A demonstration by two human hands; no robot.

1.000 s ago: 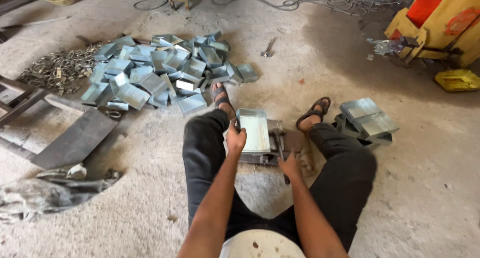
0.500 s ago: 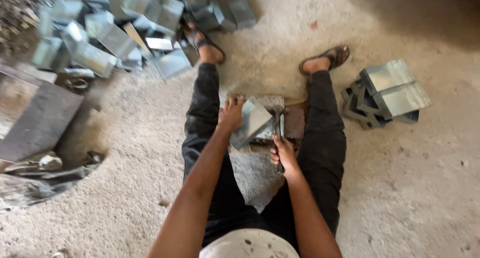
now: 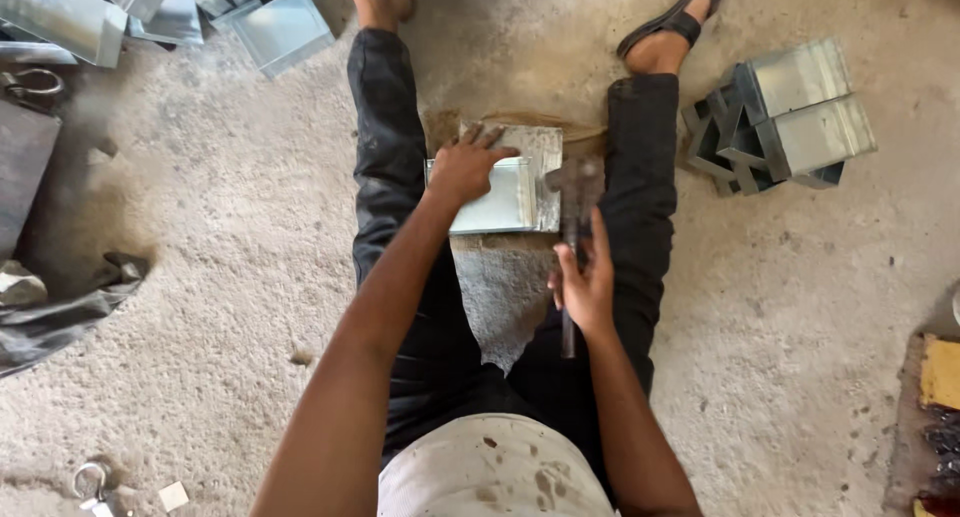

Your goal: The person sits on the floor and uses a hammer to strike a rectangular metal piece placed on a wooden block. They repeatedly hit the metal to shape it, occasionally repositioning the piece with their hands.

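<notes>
I sit on the concrete floor with my legs spread. Between them a folded sheet-metal box piece [image 3: 505, 192] lies on a rusty block. My left hand [image 3: 465, 165] presses flat on top of that metal piece, fingers spread. My right hand [image 3: 585, 285] grips the handle of a hammer [image 3: 572, 192], whose dark head sits just right of the metal piece, at its edge.
A stack of finished metal boxes [image 3: 790, 117] sits right of my right leg. More loose metal pieces [image 3: 270, 27] lie at the upper left. A dark cloth [image 3: 60, 312] lies at the left, a flat metal slab [image 3: 20, 167] above it, a yellow object [image 3: 940, 372] at the right edge.
The view has tilted down and closer. My left hand has laid the metal piece flat and now presses it. My right hand has brought the hammer head beside it.
</notes>
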